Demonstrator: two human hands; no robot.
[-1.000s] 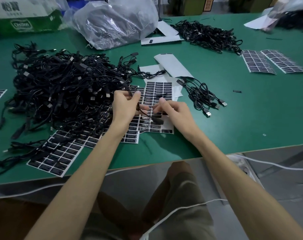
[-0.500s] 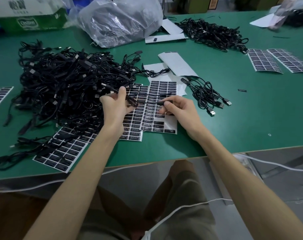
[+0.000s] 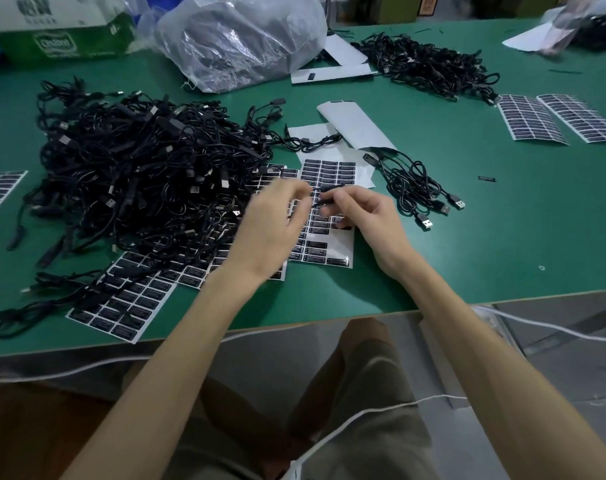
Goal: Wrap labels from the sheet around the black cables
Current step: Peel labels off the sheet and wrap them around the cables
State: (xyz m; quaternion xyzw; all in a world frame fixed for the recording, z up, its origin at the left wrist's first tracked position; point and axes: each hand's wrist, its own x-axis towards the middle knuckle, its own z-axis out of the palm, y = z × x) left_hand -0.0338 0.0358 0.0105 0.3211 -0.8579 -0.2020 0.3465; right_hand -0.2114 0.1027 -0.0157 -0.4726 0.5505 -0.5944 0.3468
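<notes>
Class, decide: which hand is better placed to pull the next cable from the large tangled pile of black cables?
Probably left. The left hand sits beside the large tangled pile of black cables; the right hand is farther off, pinching a thin black cable.

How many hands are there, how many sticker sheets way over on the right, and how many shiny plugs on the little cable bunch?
Hands: 2 (left hand, right hand)
Sheets on the right: 2
Plugs on the bunch: 3
Total: 7
</notes>
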